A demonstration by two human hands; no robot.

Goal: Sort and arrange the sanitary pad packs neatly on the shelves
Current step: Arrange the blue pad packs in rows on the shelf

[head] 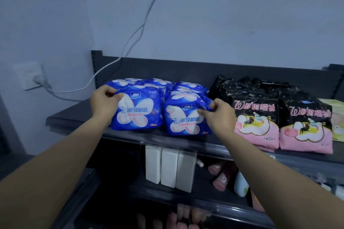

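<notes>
Grip of left hand point(105, 103) on left pack point(137, 113); right hand point(218, 115) pinches right pack point(183, 122); both upright, fronts outward.

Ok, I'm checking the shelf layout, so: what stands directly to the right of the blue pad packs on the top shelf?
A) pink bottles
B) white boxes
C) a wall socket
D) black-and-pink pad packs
D: the black-and-pink pad packs stand right beside the blue pad packs on the top shelf; the white boxes and pink bottles sit lower down.
</notes>
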